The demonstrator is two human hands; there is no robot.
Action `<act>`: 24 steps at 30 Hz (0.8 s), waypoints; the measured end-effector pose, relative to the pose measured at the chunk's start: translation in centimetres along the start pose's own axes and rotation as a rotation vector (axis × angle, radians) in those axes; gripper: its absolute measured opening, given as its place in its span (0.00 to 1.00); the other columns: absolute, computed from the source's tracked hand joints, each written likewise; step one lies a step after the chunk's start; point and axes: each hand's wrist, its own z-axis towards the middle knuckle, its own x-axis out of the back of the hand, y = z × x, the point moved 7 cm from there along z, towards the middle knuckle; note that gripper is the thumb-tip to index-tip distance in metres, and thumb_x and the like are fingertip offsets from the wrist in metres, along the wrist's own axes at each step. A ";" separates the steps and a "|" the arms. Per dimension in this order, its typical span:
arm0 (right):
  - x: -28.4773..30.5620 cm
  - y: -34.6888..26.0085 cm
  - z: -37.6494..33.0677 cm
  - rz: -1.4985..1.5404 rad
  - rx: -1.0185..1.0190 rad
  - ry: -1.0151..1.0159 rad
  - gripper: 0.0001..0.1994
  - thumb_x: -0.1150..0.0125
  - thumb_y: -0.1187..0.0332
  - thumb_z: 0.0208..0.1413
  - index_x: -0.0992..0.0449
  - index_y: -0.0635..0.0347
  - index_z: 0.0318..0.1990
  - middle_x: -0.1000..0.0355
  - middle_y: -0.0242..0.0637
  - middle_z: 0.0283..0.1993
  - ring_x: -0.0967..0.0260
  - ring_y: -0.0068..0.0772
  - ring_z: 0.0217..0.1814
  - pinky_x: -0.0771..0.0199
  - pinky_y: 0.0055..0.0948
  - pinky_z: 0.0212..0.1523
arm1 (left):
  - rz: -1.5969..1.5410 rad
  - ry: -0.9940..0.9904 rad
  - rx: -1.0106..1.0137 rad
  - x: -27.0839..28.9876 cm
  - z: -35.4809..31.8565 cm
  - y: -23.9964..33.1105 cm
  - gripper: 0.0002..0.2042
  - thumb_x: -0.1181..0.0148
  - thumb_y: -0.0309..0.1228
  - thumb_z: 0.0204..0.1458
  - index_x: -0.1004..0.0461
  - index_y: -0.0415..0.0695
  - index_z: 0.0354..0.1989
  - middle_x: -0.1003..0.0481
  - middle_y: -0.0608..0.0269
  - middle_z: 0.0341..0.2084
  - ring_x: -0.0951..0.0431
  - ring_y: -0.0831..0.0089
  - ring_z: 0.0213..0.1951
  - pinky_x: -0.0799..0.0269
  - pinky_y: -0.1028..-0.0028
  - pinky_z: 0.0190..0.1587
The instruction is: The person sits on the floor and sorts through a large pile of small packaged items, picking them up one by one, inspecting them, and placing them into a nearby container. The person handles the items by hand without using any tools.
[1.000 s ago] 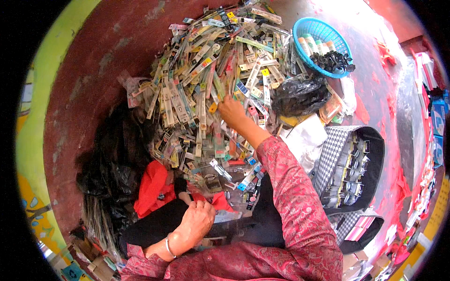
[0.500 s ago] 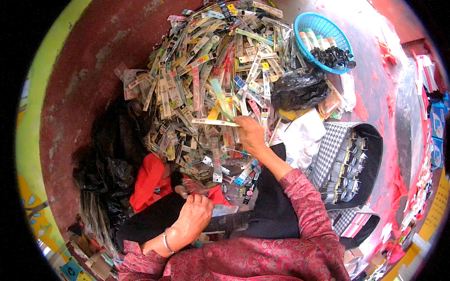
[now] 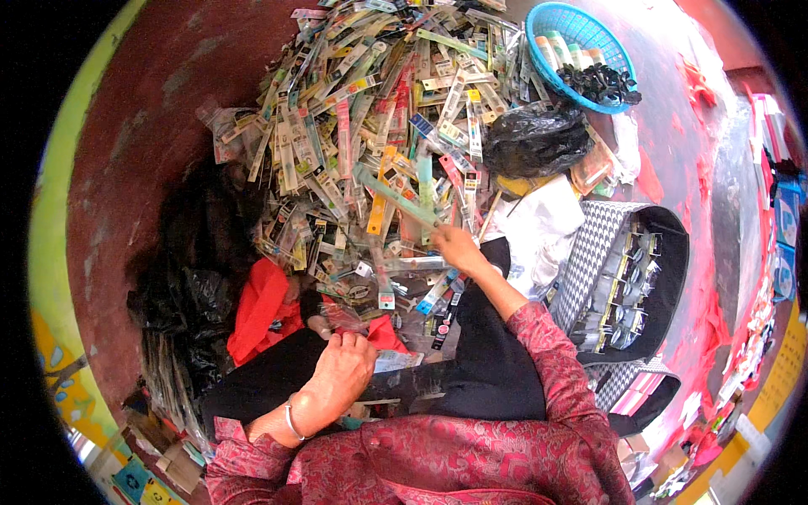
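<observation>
My right hand (image 3: 457, 246) is closed on the near end of a long, narrow pale green packet (image 3: 396, 199), which slants up and left over the pile. Another pale green strip (image 3: 424, 181) stands just beyond it; whether the hand grips that too, I cannot tell. Beneath spreads a large heap of slim clear packets (image 3: 337, 139) with coloured cards. My left hand (image 3: 343, 369), a silver bangle at its wrist, hovers low over my lap with fingers curled together; anything in them is hidden. Red cloth (image 3: 265, 311) lies beyond it, to the left.
A blue plastic basket (image 3: 539, 63) at the far right holds pale rolls and small black pieces. Near it lie a black plastic bag (image 3: 539, 139) and white cloth (image 3: 539, 223). Houndstooth boxes (image 3: 593, 269) stand to the right. Black plastic (image 3: 202, 295) bunches up at the left.
My right hand held a whitish strip level across the pile; now a pale green packet slants from its fingers. The whole view has shifted slightly. My left hand stays about where it was.
</observation>
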 end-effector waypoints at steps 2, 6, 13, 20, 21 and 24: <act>1.8 -2.7 -1.0 -0.129 0.033 -0.037 0.16 0.50 0.57 0.46 0.28 0.62 0.33 0.30 0.50 0.30 0.33 0.51 0.34 0.35 0.41 0.36 | 0.005 0.000 0.002 -0.1 0.0 0.0 0.05 0.52 0.28 0.39 0.32 0.42 0.25 0.34 0.61 0.22 0.32 0.68 0.29 0.37 0.72 0.32; 7.4 -6.1 0.0 -0.199 0.107 0.264 0.21 0.45 0.55 0.44 0.32 0.65 0.38 0.32 0.51 0.34 0.35 0.51 0.39 0.36 0.41 0.40 | 0.040 -0.011 -0.001 0.1 0.1 0.1 0.05 0.51 0.28 0.39 0.32 0.42 0.24 0.33 0.60 0.22 0.32 0.68 0.29 0.37 0.72 0.32; 1.3 -9.1 2.8 -0.204 0.078 0.140 0.37 0.40 0.58 0.40 0.51 0.59 0.58 0.67 0.63 0.61 0.53 0.59 0.59 0.41 0.40 0.52 | -0.038 0.025 -0.029 -0.3 0.2 0.5 0.06 0.52 0.29 0.39 0.31 0.42 0.25 0.32 0.59 0.24 0.32 0.67 0.31 0.36 0.71 0.33; -0.7 -9.0 -0.2 -0.243 0.227 0.116 0.30 0.44 0.75 0.38 0.45 0.58 0.54 0.66 0.60 0.60 0.43 0.57 0.50 0.32 0.41 0.41 | 0.010 -0.046 -0.040 0.1 1.3 0.9 0.05 0.50 0.29 0.39 0.34 0.43 0.26 0.34 0.60 0.24 0.32 0.66 0.31 0.36 0.70 0.33; -0.2 -8.5 -0.6 -0.185 0.237 0.129 0.29 0.44 0.74 0.38 0.44 0.58 0.53 0.62 0.58 0.60 0.43 0.56 0.50 0.32 0.41 0.42 | 0.017 -0.038 -0.039 0.1 1.5 0.9 0.05 0.50 0.29 0.39 0.34 0.43 0.26 0.34 0.60 0.24 0.32 0.66 0.31 0.36 0.70 0.33; 2.5 -8.2 -2.1 0.104 0.402 0.209 0.24 0.45 0.72 0.40 0.39 0.59 0.49 0.46 0.48 0.55 0.40 0.48 0.49 0.33 0.39 0.42 | 0.013 -0.030 -0.028 -0.1 1.3 1.2 0.05 0.50 0.28 0.39 0.34 0.43 0.26 0.34 0.60 0.24 0.32 0.66 0.31 0.36 0.70 0.33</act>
